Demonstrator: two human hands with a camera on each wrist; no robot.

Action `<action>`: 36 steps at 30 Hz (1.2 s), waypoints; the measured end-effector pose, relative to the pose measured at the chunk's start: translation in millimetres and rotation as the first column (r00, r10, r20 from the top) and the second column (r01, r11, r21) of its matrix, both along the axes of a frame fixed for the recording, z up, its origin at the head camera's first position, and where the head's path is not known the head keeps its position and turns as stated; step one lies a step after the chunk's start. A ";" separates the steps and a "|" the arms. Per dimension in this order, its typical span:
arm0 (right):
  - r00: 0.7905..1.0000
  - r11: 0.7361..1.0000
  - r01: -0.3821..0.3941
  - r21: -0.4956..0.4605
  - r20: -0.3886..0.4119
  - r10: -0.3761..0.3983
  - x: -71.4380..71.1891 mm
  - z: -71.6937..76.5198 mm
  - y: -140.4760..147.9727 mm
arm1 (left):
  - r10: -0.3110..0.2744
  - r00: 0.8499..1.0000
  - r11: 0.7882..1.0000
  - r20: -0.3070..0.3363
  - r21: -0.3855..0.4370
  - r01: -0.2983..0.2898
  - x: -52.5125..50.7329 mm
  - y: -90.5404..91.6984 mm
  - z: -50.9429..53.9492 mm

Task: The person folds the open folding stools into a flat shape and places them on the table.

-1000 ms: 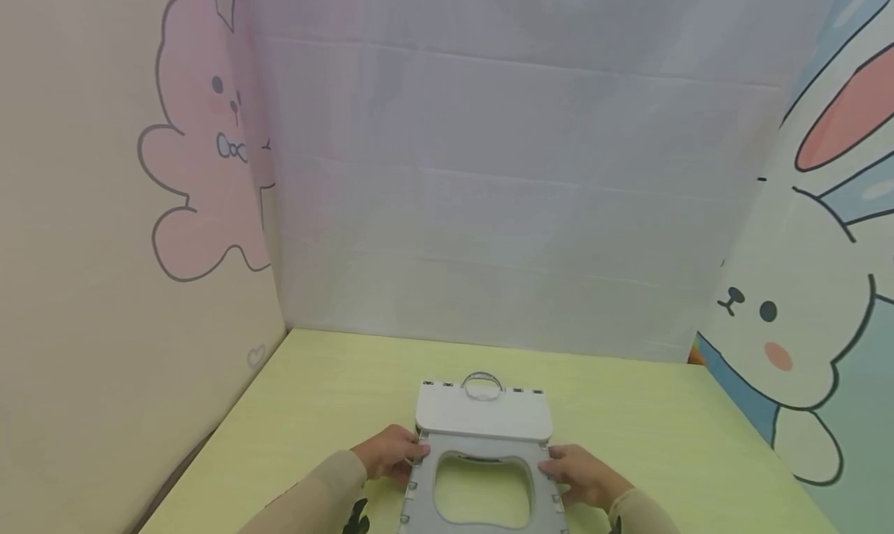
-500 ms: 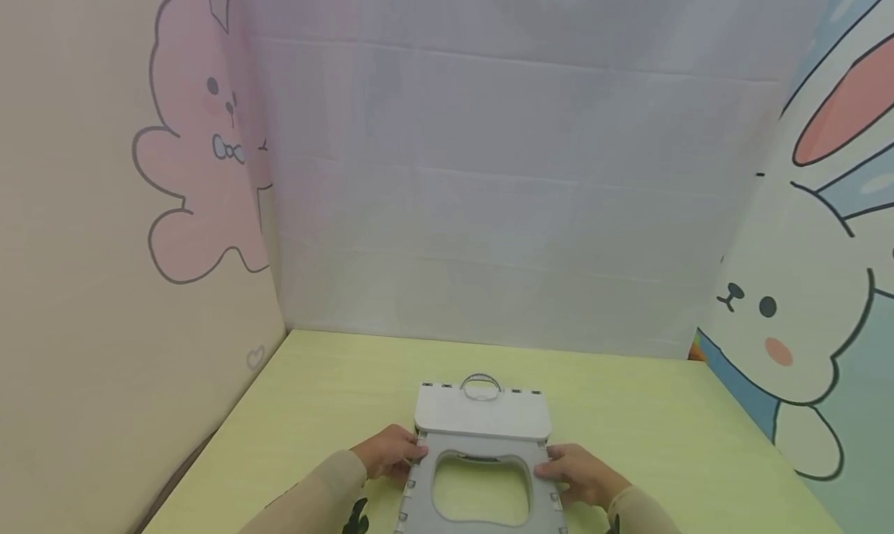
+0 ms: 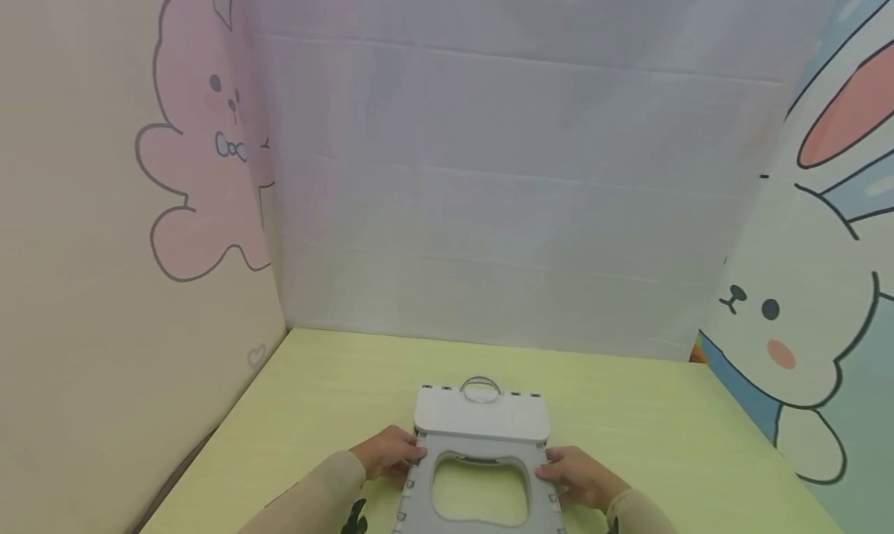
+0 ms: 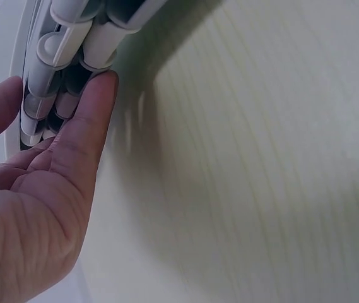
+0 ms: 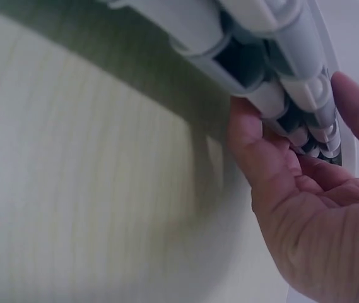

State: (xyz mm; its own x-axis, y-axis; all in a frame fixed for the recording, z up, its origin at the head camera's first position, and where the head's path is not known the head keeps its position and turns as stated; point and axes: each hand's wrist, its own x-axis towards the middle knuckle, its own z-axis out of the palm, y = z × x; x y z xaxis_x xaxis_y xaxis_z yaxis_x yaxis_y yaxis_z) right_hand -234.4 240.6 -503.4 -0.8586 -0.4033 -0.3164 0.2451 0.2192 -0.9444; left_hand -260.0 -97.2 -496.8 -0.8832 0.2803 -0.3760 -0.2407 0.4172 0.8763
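Note:
A folding step stool (image 3: 482, 414), folded flat, has a white panel at its far end and a grey frame with a large rounded opening nearer the person. A thin loop handle (image 3: 479, 382) stands at its far edge. My left hand (image 3: 387, 450) grips the stool's left side, thumb on the upper face. On the opposite side, my right hand (image 3: 580, 476) holds the edge in the same way. Both wrist views show curled fingers under the stool's hinged edge (image 4: 59, 57), with the thumb on the other face. The stool's near end runs out of the head view.
A pale yellow table (image 3: 335, 371) lies under the stool, with its shadow visible in both wrist views. A white sheet (image 3: 489, 208) closes the back. Side panels carry a pink rabbit (image 3: 202, 130) on the left and a white rabbit (image 3: 789, 332) on the right.
The stool's far edge sits very slightly nearer the person than a second ago. Both hands keep the same hold.

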 end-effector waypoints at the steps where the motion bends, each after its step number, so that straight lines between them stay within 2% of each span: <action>1: 1.000 1.000 0.000 -0.002 0.003 0.000 0.3 0.3 -0.7 | 0.003 1.000 1.000 0.002 0.000 -0.003 0.2 -0.4 0.0; 13: 0.999 1.000 0.020 0.014 0.025 -0.021 -0.6 -2.3 -4.1 | -0.005 1.000 1.000 -0.007 0.012 0.005 -0.2 -4.2 -3.9; 23: 0.999 0.998 0.035 0.044 0.038 -0.037 -1.8 -2.9 -6.1 | 0.007 1.000 0.999 -0.022 -0.039 -0.008 -0.5 -4.1 -5.5; 30: 0.999 0.999 0.018 0.032 0.051 -0.020 -0.7 -6.1 -6.3 | 0.016 1.000 0.999 -0.001 -0.036 -0.016 -1.3 -3.4 -7.6; 36: 0.998 0.999 0.025 0.040 0.051 -0.027 0.8 -5.6 -8.1 | 0.020 1.000 0.999 -0.008 -0.048 -0.021 -1.3 -3.6 -7.7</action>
State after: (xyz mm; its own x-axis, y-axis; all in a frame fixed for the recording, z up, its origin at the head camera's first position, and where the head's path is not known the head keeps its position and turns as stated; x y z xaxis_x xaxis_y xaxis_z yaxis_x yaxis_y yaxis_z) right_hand -233.6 232.5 -509.0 -0.8507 -0.3673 -0.3760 0.2997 0.2487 -0.9210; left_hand -261.3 -100.7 -504.5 -0.8913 0.2441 -0.3820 -0.2433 0.4536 0.8573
